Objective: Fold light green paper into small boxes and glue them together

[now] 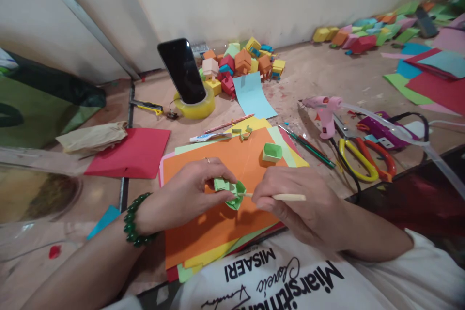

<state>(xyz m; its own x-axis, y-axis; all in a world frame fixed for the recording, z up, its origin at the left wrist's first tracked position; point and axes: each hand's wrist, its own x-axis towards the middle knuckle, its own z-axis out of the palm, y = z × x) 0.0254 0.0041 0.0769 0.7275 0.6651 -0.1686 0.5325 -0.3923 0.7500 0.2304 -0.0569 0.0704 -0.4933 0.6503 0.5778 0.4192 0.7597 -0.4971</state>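
My left hand (198, 186) pinches a small green folded paper piece (235, 194) between thumb and fingers, above the stack of coloured paper. My right hand (296, 198) is closed around a thin pale wooden stick (289, 197). The stick's tip reaches into the green paper piece; what it touches inside is too small to tell. Just beyond my hands, an open light-green paper box (272, 152) stands on the orange sheet (203, 237). Small green paper strips (244, 133) lie at the sheet's far edge.
A phone (182, 71) leans upright in a yellow tape roll (196, 105). Behind are several folded paper pieces (242, 62). To the right lie a pink glue gun (326, 114), scissors (358, 159) and pens (308, 146). Red paper (134, 155) is at left.
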